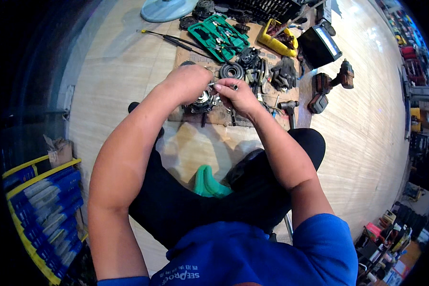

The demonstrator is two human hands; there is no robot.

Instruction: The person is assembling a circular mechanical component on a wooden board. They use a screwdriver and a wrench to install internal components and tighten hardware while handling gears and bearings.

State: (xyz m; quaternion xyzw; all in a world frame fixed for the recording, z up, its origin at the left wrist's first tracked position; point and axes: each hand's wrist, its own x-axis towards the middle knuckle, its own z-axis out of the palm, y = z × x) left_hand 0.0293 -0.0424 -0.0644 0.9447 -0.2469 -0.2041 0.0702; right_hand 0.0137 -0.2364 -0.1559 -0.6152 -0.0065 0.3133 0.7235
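My right hand (238,98) pinches a small metal rod (234,87) between thumb and fingers; its dark round end sticks out to the right. Close beside it, my left hand (189,84) is curled with the back of the hand up. Its fingertips are hidden, so what they hold cannot be made out. Both hands are above a round metal machine part (203,99) with a shiny centre, which my left hand partly covers. A ring-shaped dark part (231,71) lies just beyond my hands.
Farther off are an open green tool case (218,38), a yellow tray (277,39) and a black battery (321,46). Black gloves (284,73), a hammer (288,105) and a cordless impact driver (342,75) lie to the right. A cardboard sheet (245,119) lies beneath the parts.
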